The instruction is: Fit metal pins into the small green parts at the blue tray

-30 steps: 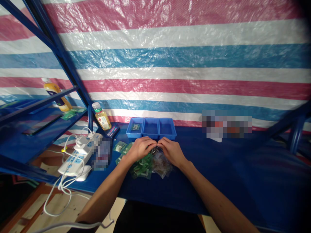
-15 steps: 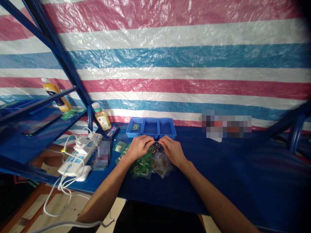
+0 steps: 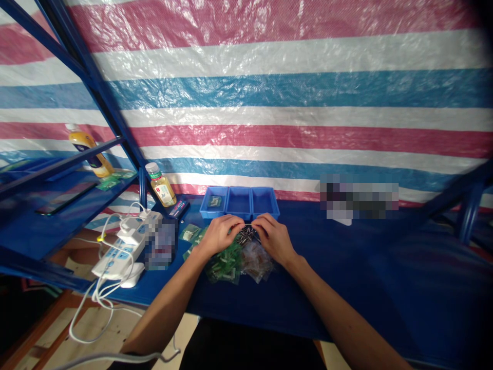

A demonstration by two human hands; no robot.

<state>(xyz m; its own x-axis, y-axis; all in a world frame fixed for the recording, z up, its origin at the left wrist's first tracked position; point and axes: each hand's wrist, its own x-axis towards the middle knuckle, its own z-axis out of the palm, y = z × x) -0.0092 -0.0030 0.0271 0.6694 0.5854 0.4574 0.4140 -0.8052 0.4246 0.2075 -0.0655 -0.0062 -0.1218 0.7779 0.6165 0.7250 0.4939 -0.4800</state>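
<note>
My left hand (image 3: 219,234) and my right hand (image 3: 274,239) rest palm-down at the middle of the blue-covered bench (image 3: 346,288), fingers curved. Between their fingertips lies a small heap of dark metal parts (image 3: 246,235), too small to name. Just below my left hand is a pile of green plastic packets (image 3: 225,266). A clear bag of small brownish parts (image 3: 256,262) lies under my right hand. Whether either hand grips a part is hidden by the fingers.
A blue three-compartment tray (image 3: 239,203) stands beyond my hands, with a small green packet (image 3: 214,202) in its left compartment. To the left are loose green packets (image 3: 188,235), a white power strip (image 3: 119,251) with cables, a juice bottle (image 3: 160,185) and blue shelving (image 3: 92,87).
My hands have drawn slightly apart, leaving more of the dark metal heap visible between them. Their fingertips nearly met one second ago.
</note>
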